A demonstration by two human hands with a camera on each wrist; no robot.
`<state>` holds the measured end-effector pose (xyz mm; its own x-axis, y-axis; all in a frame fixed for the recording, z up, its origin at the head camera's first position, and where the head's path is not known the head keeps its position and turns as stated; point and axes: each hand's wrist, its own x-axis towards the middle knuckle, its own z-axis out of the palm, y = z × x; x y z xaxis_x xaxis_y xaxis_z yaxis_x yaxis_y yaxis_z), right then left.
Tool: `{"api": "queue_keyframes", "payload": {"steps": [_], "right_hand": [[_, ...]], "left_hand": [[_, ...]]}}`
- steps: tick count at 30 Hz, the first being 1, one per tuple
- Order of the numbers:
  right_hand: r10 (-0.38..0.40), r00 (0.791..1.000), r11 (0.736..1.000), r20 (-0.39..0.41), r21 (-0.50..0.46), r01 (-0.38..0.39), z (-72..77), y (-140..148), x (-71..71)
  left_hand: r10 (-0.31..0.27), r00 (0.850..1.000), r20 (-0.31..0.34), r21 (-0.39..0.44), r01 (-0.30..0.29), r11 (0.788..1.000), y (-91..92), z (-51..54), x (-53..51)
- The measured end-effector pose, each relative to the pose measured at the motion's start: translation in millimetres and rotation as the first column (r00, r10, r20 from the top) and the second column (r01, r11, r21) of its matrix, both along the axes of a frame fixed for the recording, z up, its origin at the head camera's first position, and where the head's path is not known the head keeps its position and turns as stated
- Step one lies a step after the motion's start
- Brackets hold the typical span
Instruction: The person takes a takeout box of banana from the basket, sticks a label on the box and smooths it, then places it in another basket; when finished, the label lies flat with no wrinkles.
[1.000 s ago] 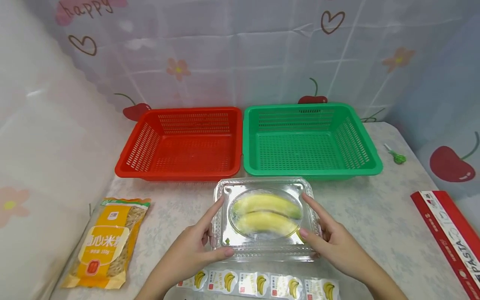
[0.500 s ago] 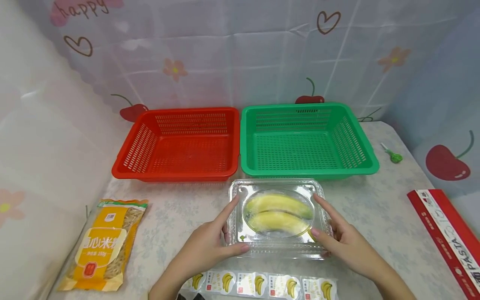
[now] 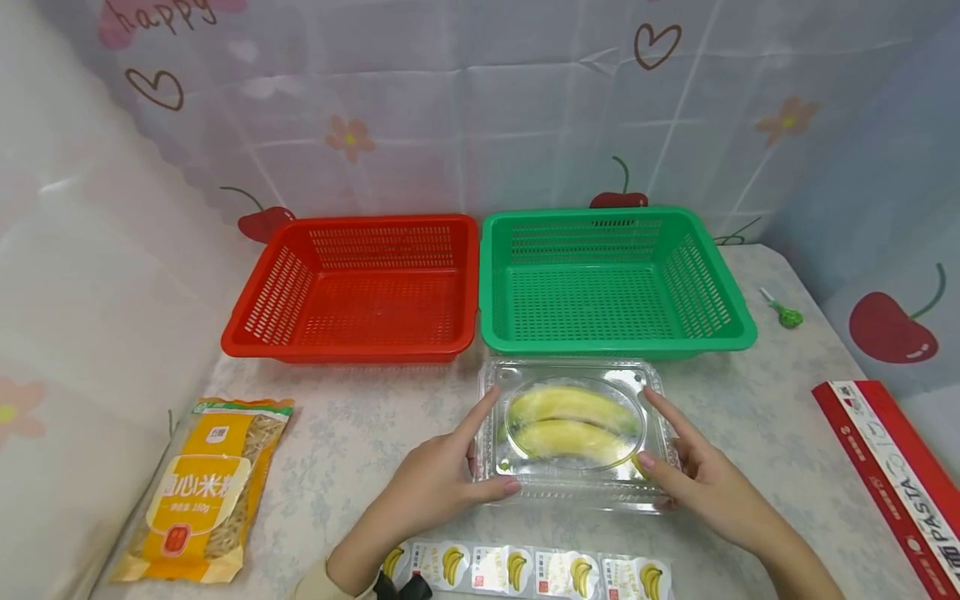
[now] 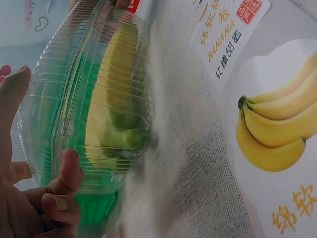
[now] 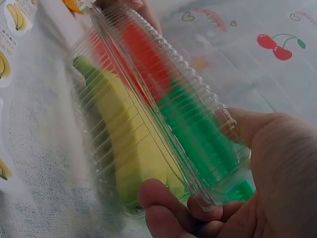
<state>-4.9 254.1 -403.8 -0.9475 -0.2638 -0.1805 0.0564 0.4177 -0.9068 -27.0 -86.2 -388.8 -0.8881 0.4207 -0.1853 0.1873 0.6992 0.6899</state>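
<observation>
In the head view a clear plastic box (image 3: 577,481) with two bananas (image 3: 573,406) inside stands in front of the baskets, its lid down. My left hand (image 3: 431,483) grips its left side, thumb at the near corner and index finger along the lid edge. At the right side my right hand (image 3: 708,492) holds it the same way. The left wrist view has the left hand (image 4: 39,198) with fingertips against the ribbed box wall (image 4: 44,119). Fingers of the right hand (image 5: 267,168) curl at the box corner in the right wrist view.
A red basket (image 3: 382,348) and a green basket (image 3: 618,343) stand side by side behind the box. A yellow food packet (image 3: 198,492) lies left, a strip of banana stickers (image 3: 543,571) in front, a red pasta box (image 3: 892,475) and a green lollipop (image 3: 789,317) right.
Both hands have moved the box to the right along the table, from the gap between the baskets to in front of the green one. More of the left sleeve shows.
</observation>
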Motion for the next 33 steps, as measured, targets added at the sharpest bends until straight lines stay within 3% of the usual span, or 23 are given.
{"api": "queue_keyframes", "payload": {"steps": [20, 33], "right_hand": [[-0.027, 1.000, 0.997, 0.004, 0.078, 0.026, -4.7, 10.1, -4.7], [-0.016, 0.998, 0.993, -0.052, 0.118, 0.022, -7.8, 14.9, -7.4]], "left_hand": [[-0.005, 1.000, 0.020, -0.012, 0.005, 1.000, 11.7, -2.9, -5.0], [-0.010, 0.999, 0.030, -0.013, 0.011, 1.000, 14.7, -3.8, -7.7]]}}
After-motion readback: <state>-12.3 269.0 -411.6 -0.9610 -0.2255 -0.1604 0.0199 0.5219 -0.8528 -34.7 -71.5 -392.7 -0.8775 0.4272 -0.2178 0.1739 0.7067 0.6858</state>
